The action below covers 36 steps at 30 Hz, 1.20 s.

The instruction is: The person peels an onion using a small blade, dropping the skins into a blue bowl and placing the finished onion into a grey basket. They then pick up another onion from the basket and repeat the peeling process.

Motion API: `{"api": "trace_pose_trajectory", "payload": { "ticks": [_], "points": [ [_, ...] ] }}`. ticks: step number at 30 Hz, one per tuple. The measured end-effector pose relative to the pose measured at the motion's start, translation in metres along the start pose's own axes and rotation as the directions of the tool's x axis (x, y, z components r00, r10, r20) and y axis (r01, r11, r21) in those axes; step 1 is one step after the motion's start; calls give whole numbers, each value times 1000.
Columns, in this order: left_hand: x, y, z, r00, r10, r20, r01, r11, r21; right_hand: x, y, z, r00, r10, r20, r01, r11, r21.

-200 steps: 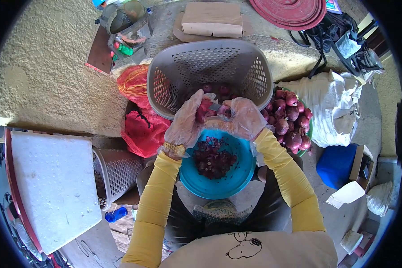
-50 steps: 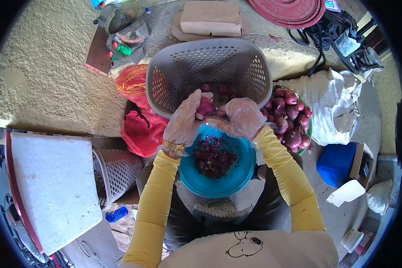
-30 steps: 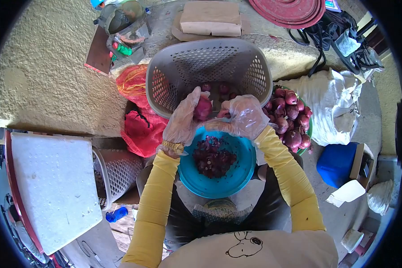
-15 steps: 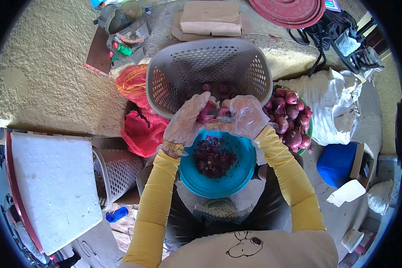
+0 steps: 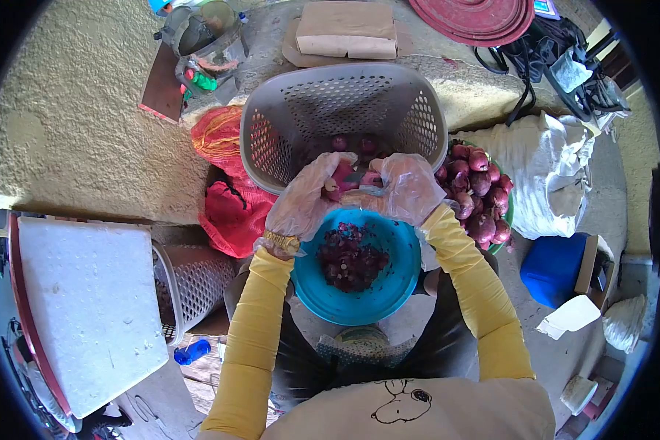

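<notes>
In a clear plastic glove, my left hand (image 5: 303, 198) is closed around a red onion (image 5: 338, 182), just over the near rim of the grey basket. My right hand (image 5: 409, 188), gloved the same way, grips a small knife (image 5: 353, 177); its greyish blade meets the onion, and the fingers partly hide it. Below both hands stands a blue basin (image 5: 400, 293) with a heap of dark red onion skins and scraps (image 5: 350, 260). Inside the perforated grey basket (image 5: 337, 92) a few red onions (image 5: 339, 143) lie at the bottom.
Right of the basket, a green-rimmed container (image 5: 507, 220) is piled with red onions (image 5: 480, 183), beside a white sack (image 5: 550, 169). Red mesh bags (image 5: 235, 213) lie on the left, near a second basket (image 5: 198, 282) and a white foam box (image 5: 88, 308). A blue container (image 5: 554, 270) stands at right.
Both hands have shifted only slightly, and the left hand has turned a little around the onion. The basin and basket stay put.
</notes>
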<state>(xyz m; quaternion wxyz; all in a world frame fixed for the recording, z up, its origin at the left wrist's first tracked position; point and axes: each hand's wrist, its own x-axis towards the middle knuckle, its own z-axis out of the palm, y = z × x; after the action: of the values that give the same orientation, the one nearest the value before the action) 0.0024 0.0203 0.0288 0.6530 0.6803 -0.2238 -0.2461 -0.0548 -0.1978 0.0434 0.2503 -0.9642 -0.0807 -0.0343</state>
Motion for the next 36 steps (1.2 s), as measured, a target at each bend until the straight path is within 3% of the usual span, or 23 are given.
{"api": "trace_pose_trajectory", "payload": {
  "ticks": [4, 7, 10, 13, 14, 15, 18, 22, 25, 26, 27, 28, 29, 30, 34, 35, 36],
  "points": [
    [6, -16, 1, 998, 40, -37, -41, 999, -10, -2, 8, 6, 994, -80, -76, 84, 995, 51],
    [8, -33, -3, 996, -66, -60, 60, 993, -98, -2, 5, 4, 998, -18, -53, 18, 1000, -1],
    [8, -41, -4, 995, 44, -84, -56, 986, -155, -1, 7, 9, 999, 10, -37, -10, 1000, -1],
    [6, -40, -11, 999, 48, -7, -49, 997, -64, -2, 8, 13, 996, -29, -81, 28, 1000, -13],
    [3, -39, -12, 975, 222, 30, -223, 952, 209, -2, 9, 12, 997, -39, -70, 38, 999, -10],
    [2, -38, -12, 922, 371, 112, -380, 806, 455, -2, 9, 12, 997, -50, -60, 49, 999, -8],
    [4, -38, -11, 872, 473, 126, -467, 728, 503, -3, 4, 8, 998, -34, -44, 36, 999, 34],
    [3, -36, -12, 890, 437, 133, -433, 716, 548, -1, 6, 12, 993, -80, -92, 85, 995, 54],
    [3, -51, -11, 912, 399, 92, -398, 812, 426, 0, 2, 10, 998, -41, -37, 43, 997, 57],
    [5, -59, -11, 949, 313, 42, -315, 939, 134, 1, 3, 12, 999, -48, -18, 48, 999, -9],
    [6, -56, -9, 977, 212, 22, -205, 963, -176, 1, 4, 14, 999, -53, 2, 53, 996, -75],
    [7, -52, -10, 977, 212, 22, -205, 963, -176, 1, 4, 16, 999, -53, 1, 53, 996, -76],
    [8, -47, -14, 998, -55, -7, 46, 891, -452, 0, 3, 17, 995, -97, -5, 96, 991, -97],
    [8, -38, -14, 948, -315, 43, 257, 679, -688, -1, 0, 17, 990, -141, -11, 138, 983, -119],
    [8, -37, -2, 974, -195, -112, 89, 792, -605, 0, -11, 12, 969, -197, 150, 200, 980, -5],
    [9, -46, -7, 986, -61, -155, 4, 939, -343, -1, -11, 17, 954, -245, 172, 245, 969, 18],
    [9, -44, -8, 984, 81, -156, -89, 995, -51, -2, -10, 22, 937, -291, 194, 289, 956, 41]
  ]
}}
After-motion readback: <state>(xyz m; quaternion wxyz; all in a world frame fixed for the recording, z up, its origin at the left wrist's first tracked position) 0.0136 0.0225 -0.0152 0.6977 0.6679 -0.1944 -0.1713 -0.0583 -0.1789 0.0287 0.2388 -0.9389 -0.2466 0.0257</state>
